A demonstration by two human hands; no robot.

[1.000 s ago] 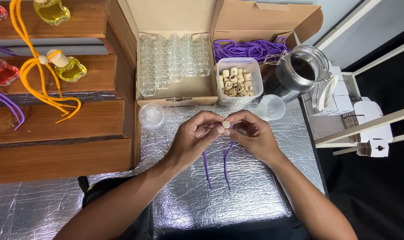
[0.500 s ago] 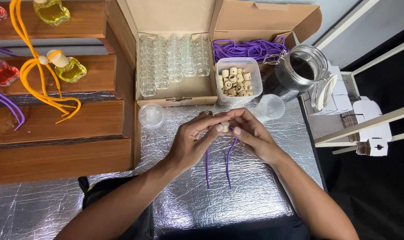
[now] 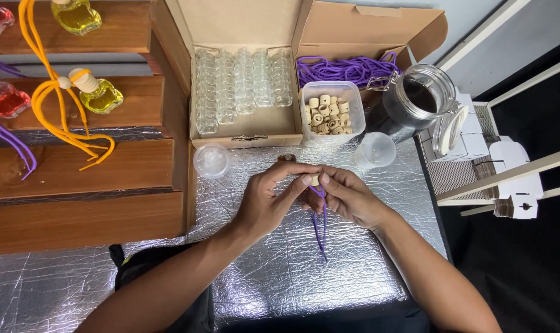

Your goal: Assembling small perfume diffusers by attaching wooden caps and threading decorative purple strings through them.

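The hands are settling lower than a moment ago, and the purple cord (image 3: 321, 223) that was splaying in two strands is now hanging as one straight run down over the crinkled silver foil tabletop (image 3: 280, 277); the left hand (image 3: 269, 198) is pinching a small pale wooden bead cap (image 3: 315, 179) between thumb and forefinger, fingers closed tight on it, while the right hand (image 3: 349, 196) is closing its fingertips on the cord just under that cap, the two hands touching at the tips. Doing this well looks like a matter of holding the cap steady and keeping the doubled cord ends together and taut, so they are feeding straight through the hole rather than fraying apart. Behind the hands, the clear plastic tub of wooden caps (image 3: 329, 110) is sitting beside the cardboard box of small empty glass bottles (image 3: 240, 86), with more purple cord bundled (image 3: 345, 69) in the box alongside
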